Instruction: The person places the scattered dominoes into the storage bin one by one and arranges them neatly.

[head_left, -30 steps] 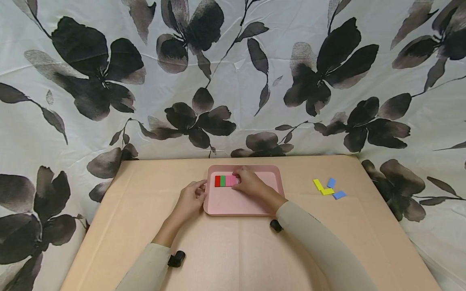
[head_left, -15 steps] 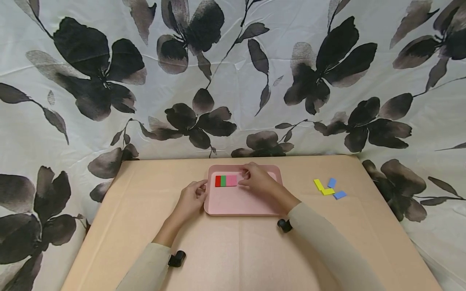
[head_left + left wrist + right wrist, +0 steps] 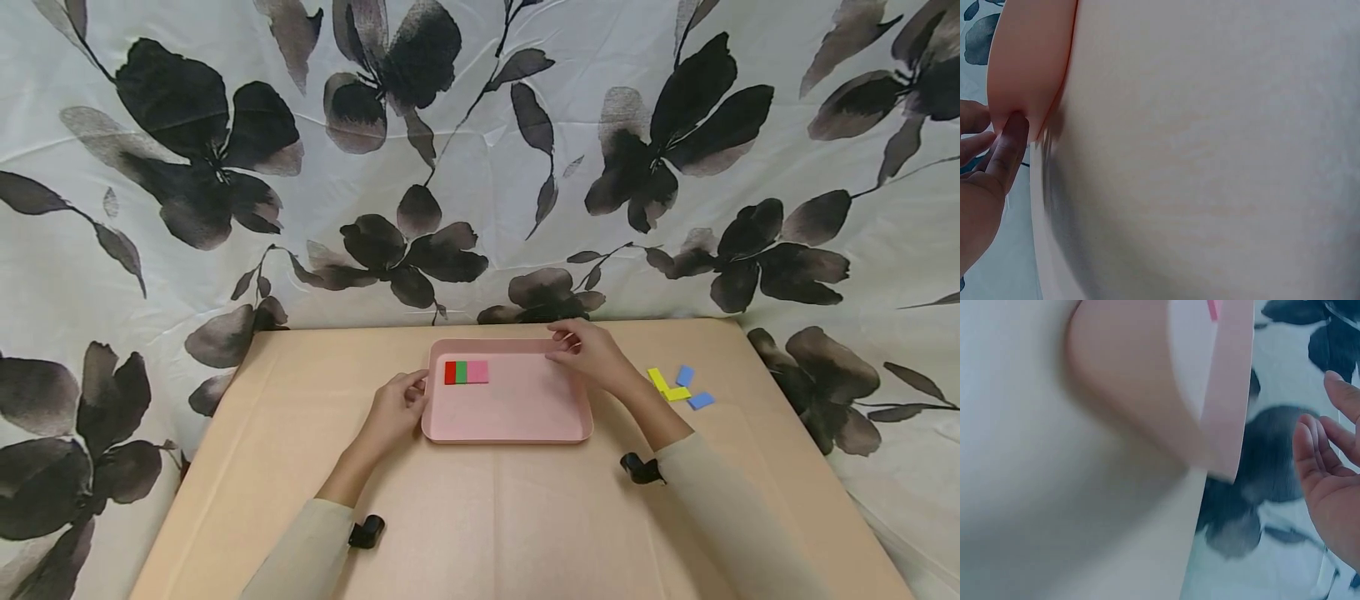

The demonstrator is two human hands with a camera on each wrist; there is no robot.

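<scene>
Near yellow pieces (image 3: 662, 387), our right hand (image 3: 597, 354) hangs empty; only its wrist view separates it from the tray (image 3: 506, 412) our left hand (image 3: 395, 407) touches, grip unclear.

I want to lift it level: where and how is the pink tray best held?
The pink tray is probably best gripped by its short ends, left hand from the left, right hand from the right: it lies flat, an oblong whose raised walls offer an edge.

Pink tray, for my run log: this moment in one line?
left hand: touches pink tray; right hand: empty; tray: red-green-pink tile row; beige tabletop: yellow tiles, blue tiles
</scene>
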